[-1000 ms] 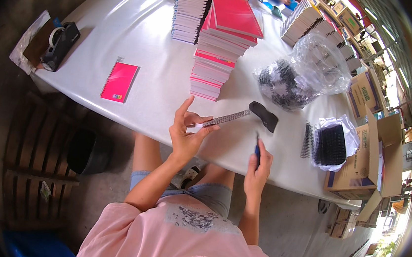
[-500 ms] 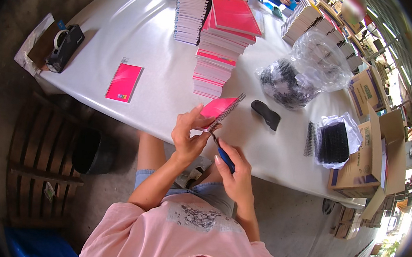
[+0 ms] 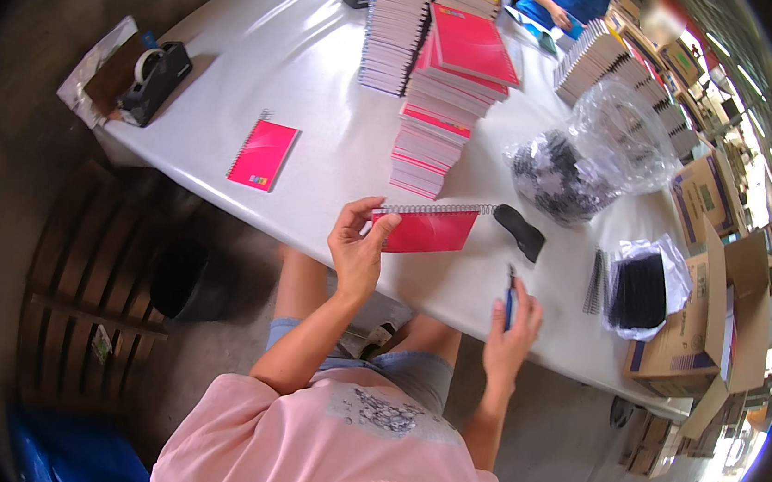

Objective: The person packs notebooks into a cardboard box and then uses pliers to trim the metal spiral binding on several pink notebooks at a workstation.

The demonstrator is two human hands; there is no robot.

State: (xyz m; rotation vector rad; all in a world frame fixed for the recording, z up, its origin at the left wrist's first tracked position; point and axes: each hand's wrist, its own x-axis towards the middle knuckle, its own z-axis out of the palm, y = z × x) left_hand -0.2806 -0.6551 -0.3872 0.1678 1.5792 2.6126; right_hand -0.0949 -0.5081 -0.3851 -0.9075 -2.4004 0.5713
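A pink notebook [image 3: 429,231] with a metal spiral along its upper edge is gripped at its left end by my left hand [image 3: 357,249]. The wire sticks out past the cover's right end, close to a black curved object [image 3: 519,231] on the table. My right hand [image 3: 511,332] is closed round blue-handled pliers [image 3: 509,299], their dark tip pointing away from me, apart from the notebook. Farther left on the table lies another pink spiral notebook [image 3: 264,155], its wire also sticking out at the far end.
A tall stack of pink notebooks [image 3: 433,143] stands beyond my hands, beside other notebook stacks [image 3: 397,33]. To the right are a clear bag of black coils [image 3: 565,170], a pile of black spirals [image 3: 638,291] and a cardboard box [image 3: 680,320]. A tape dispenser [image 3: 155,84] sits left; a person [image 3: 567,3] works opposite.
My right hand has drawn the pliers away from the spiral's near end and moved right. The notebook has been turned, so its spiral now runs left to right. The view has shifted slightly.
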